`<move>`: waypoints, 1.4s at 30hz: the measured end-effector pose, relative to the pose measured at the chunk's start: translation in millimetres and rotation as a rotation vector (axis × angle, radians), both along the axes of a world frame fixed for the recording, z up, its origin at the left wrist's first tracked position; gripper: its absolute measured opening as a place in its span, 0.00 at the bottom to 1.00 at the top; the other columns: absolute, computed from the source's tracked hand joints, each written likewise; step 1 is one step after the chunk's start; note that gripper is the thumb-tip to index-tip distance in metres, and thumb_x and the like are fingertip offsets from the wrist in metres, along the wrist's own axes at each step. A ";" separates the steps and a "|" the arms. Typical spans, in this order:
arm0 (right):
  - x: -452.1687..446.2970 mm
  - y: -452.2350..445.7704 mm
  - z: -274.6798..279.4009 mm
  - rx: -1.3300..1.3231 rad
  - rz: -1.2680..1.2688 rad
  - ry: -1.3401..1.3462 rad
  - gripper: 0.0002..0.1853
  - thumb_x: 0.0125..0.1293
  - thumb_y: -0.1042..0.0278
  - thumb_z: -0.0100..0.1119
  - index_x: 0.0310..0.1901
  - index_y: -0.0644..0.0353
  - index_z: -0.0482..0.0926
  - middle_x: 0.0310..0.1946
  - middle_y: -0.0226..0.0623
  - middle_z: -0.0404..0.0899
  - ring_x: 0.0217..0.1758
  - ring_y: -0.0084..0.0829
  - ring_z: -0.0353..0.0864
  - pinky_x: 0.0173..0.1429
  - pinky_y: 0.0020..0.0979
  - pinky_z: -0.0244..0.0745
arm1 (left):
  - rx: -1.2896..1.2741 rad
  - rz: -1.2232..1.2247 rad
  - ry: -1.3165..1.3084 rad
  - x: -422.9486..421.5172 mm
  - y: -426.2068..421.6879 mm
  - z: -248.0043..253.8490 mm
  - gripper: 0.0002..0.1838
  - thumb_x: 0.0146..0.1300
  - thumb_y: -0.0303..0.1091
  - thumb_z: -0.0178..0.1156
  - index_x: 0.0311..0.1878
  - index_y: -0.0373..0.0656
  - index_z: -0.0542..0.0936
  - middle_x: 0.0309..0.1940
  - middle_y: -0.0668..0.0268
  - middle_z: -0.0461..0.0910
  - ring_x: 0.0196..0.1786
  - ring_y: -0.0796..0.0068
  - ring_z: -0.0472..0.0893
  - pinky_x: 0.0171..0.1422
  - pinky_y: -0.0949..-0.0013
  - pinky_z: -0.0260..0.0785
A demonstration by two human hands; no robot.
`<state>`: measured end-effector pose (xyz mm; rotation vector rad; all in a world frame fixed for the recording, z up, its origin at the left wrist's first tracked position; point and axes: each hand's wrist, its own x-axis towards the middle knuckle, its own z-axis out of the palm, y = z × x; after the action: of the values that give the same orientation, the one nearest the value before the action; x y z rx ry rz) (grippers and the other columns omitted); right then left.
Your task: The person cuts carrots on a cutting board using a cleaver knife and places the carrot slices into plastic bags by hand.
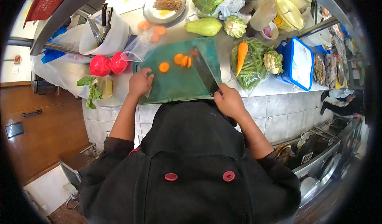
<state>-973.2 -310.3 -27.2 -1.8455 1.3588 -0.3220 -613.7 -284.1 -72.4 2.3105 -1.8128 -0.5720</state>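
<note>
A green cutting board (171,86) lies at the counter's front edge. My left hand (140,82) is closed at its left edge, fingers curled round the rim; the fingertips are partly hidden. In my right hand (230,100) is the handle of a kitchen knife (205,73). The broad dark blade points away over the board's right part, its tip near the far edge. Left of the blade lie carrot slices (179,59), a few close together, and a single carrot slice (164,67) lies apart, nearer my left hand.
Behind the board are a pale green squash (203,26), a metal plate (149,15) of brown food and a clear plastic bag (139,50). To the right sit bagged green beans (250,62), a whole carrot (241,56) and a blue-rimmed container (295,64). Pink bowls (100,65) stand left.
</note>
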 end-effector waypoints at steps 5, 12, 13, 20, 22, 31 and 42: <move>24.8 -6.1 14.8 -0.025 0.180 0.105 0.12 0.63 0.64 0.50 0.39 0.66 0.74 0.30 0.61 0.79 0.37 0.62 0.79 0.46 0.56 0.72 | -0.220 -0.139 0.156 -3.4 -21.4 -16.5 0.20 0.58 0.38 0.67 0.53 0.45 0.78 0.29 0.59 0.79 0.31 0.59 0.80 0.39 0.59 0.72; 87.3 -4.5 17.3 -0.019 0.206 0.226 0.14 0.63 0.64 0.47 0.42 0.66 0.75 0.33 0.60 0.81 0.40 0.60 0.81 0.50 0.55 0.73 | -0.293 -0.231 0.286 -4.1 -27.9 -37.6 0.18 0.57 0.34 0.68 0.50 0.43 0.79 0.32 0.59 0.79 0.33 0.60 0.79 0.40 0.61 0.72; 94.9 -3.3 20.0 -0.021 0.210 0.233 0.14 0.63 0.64 0.47 0.42 0.66 0.75 0.33 0.60 0.81 0.40 0.60 0.81 0.50 0.55 0.73 | -0.273 -0.248 0.268 -2.7 -27.9 -38.0 0.17 0.57 0.35 0.67 0.50 0.43 0.79 0.34 0.58 0.80 0.35 0.59 0.80 0.41 0.60 0.73; 128.6 8.6 19.2 -0.024 0.189 0.356 0.13 0.62 0.66 0.48 0.42 0.66 0.75 0.34 0.58 0.82 0.42 0.57 0.82 0.50 0.53 0.75 | -0.441 -0.342 0.310 3.6 -26.5 -48.6 0.15 0.58 0.36 0.65 0.49 0.44 0.80 0.41 0.55 0.82 0.43 0.52 0.82 0.47 0.57 0.76; 134.6 10.3 20.8 -0.022 0.186 0.388 0.13 0.62 0.66 0.48 0.42 0.65 0.75 0.34 0.58 0.82 0.42 0.57 0.82 0.50 0.52 0.75 | -0.441 -0.316 0.302 1.6 -26.4 -47.9 0.15 0.58 0.35 0.64 0.49 0.44 0.80 0.42 0.55 0.82 0.43 0.52 0.82 0.47 0.56 0.75; 158.9 9.6 4.4 0.067 0.226 0.532 0.13 0.62 0.69 0.49 0.44 0.66 0.76 0.39 0.56 0.83 0.45 0.54 0.83 0.50 0.50 0.76 | -0.377 -0.294 0.306 -0.5 -25.9 -37.6 0.14 0.58 0.36 0.63 0.47 0.44 0.80 0.40 0.54 0.81 0.43 0.49 0.81 0.46 0.53 0.74; 94.1 19.3 36.6 0.031 0.052 0.300 0.16 0.62 0.65 0.51 0.45 0.71 0.75 0.38 0.63 0.80 0.46 0.60 0.80 0.52 0.52 0.74 | -0.308 -0.242 0.289 1.0 -47.9 -30.6 0.13 0.61 0.40 0.62 0.44 0.43 0.80 0.36 0.52 0.81 0.39 0.48 0.81 0.43 0.52 0.73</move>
<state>-879.1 -291.0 9.4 -1.9564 1.5016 0.0047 -612.8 -331.9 -103.0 1.7288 -1.8942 -0.5763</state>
